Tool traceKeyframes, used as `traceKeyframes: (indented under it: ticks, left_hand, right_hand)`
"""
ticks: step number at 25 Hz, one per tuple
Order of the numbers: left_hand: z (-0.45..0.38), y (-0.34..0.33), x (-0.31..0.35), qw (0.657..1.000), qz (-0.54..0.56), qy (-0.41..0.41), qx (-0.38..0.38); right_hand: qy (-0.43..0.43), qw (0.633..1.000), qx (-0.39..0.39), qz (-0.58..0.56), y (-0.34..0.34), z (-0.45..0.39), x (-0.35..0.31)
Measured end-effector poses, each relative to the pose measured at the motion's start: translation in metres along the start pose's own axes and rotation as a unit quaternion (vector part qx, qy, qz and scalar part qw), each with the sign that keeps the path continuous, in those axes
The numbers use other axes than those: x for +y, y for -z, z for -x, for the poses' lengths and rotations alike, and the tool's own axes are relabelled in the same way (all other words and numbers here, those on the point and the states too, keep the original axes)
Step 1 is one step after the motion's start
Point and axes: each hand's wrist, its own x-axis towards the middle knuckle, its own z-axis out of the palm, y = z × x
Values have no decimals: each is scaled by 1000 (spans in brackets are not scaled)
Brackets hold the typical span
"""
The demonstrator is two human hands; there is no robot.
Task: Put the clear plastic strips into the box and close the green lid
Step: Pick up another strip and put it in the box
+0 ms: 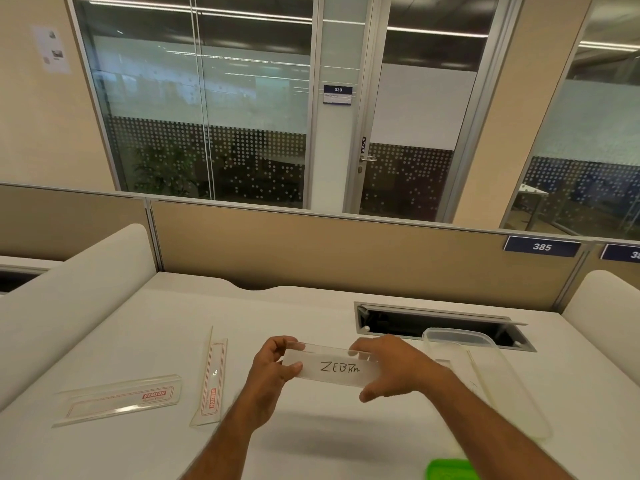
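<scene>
Both hands hold one clear plastic strip (pixel 332 368) with "ZEBRA" handwritten on it, lifted above the white desk. My left hand (pixel 273 370) pinches its left end and my right hand (pixel 394 367) grips its right end. Two more clear strips with red print lie on the desk: one (pixel 119 401) at the far left, one (pixel 212 384) just left of my left forearm. The long clear box (pixel 498 372) stands open to the right of my right hand, and a thin strip appears to lie inside it. A corner of the green lid (pixel 450 470) shows at the bottom edge.
An open cable hatch (pixel 440 323) is sunk into the desk behind the box. A beige partition (pixel 346 258) closes the back, with white curved dividers (pixel 69 299) on both sides.
</scene>
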Motion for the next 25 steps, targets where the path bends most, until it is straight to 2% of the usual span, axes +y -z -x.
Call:
traceKeyframes:
  ticks: [4,7,9,10,11,13,16,18,22,25]
  left_hand:
    - [5,-4,-2,1000,4,5,-29]
    - [7,-8,0,999,13,-16,-37]
    - [6,-14,-3,999,-39,-25,-21]
    - [5,-17,-6,994,-104,-29,1]
    - [4,-20,-10,981,-187,-36,28]
    - [2,-19,-22,933,-350,-61,56]
    - [-2,-6,-51,853,-511,-97,39]
    - [-5,5,-73,800,-593,-93,23]
    - [-9,20,-108,747,-665,-23,-15]
    - [-11,24,-122,719,-694,-21,-25]
  right_hand:
    - [4,998,-59,24,-15,-6,-16]
    - [-12,998,-57,27,-25,-4,-19]
    - [-38,998,-31,34,-25,0,-17]
    - [-57,998,-11,36,-21,2,-14]
    - [-80,996,15,35,-14,5,-10]
    - [-136,988,77,22,3,10,4]
    - [-239,957,166,-2,30,24,37]
    - [-303,933,195,4,39,36,63]
    - [-401,899,177,25,31,57,107]
    - [-441,888,127,26,8,62,124]
